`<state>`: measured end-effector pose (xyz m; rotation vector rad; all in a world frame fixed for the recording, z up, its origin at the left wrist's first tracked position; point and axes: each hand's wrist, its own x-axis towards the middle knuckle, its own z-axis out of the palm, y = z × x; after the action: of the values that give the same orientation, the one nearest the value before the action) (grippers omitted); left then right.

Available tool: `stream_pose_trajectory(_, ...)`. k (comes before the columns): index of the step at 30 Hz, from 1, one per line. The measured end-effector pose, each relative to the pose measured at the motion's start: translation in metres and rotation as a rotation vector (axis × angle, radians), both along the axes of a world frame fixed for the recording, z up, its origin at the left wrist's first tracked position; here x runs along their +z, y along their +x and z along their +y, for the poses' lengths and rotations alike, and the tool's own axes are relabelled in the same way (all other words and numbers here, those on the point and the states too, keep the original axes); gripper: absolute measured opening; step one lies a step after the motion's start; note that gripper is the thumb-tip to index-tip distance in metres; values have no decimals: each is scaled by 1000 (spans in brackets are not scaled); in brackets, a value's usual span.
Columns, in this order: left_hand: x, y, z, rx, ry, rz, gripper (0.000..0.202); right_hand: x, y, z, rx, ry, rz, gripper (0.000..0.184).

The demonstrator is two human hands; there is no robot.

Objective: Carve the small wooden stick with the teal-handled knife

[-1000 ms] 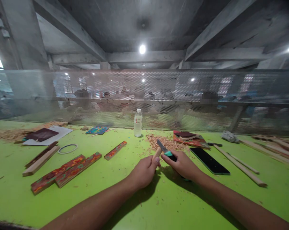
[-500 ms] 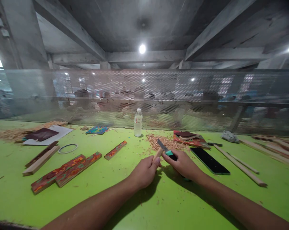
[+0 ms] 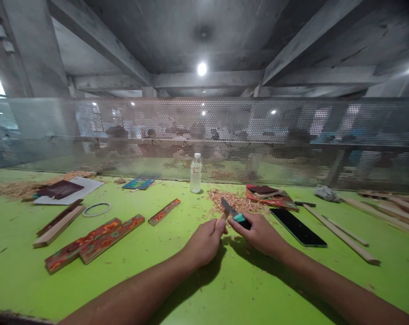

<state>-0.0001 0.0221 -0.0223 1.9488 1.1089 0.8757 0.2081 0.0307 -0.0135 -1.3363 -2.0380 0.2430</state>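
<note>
Gripped in my left hand (image 3: 204, 241) is a short, pale wooden piece (image 3: 222, 217), its far end poking out past the fingers. My right hand (image 3: 261, 234) is closed round a utility knife (image 3: 240, 219) with a black and teal handle. The knife's grey blade (image 3: 226, 205) slants up and to the left and lies against or just over the wood's end; exact contact is hard to see. Curled wood shavings (image 3: 233, 199) lie in a heap just beyond both hands.
A water bottle (image 3: 196, 174) stands behind the hands, before a perforated metal screen (image 3: 177, 122). Painted wooden strips (image 3: 111, 239) and a tape ring (image 3: 96, 209) lie left. To the right are a phone (image 3: 297, 227), wooden rods (image 3: 346, 234) and sandpaper sheets (image 3: 272, 194).
The knife blade has shifted slightly left and down over the wood's end, and the right hand's grip has turned a little. The left hand stays nearly in place.
</note>
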Motion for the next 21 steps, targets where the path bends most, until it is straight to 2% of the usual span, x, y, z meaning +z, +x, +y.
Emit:
stream_pose_trajectory(6, -2, 0, 1, -17, -2, -9, 46, 0, -2, -3, 53, -33, -6, 45)
stream_pose_trajectory(12, -3, 1, 0, -11, 11, 1, 56, 1, 0, 0, 25, -35, -10, 46)
stream_pose_trajectory(18, -3, 1, 1, -11, -28, 23, 31, 1, -5, -5, 56, -63, -66, 42)
stream_pose_trajectory(21, -4, 1, 2, -17, -51, 28, 29, 1, -4, -5, 53, -74, -74, 44)
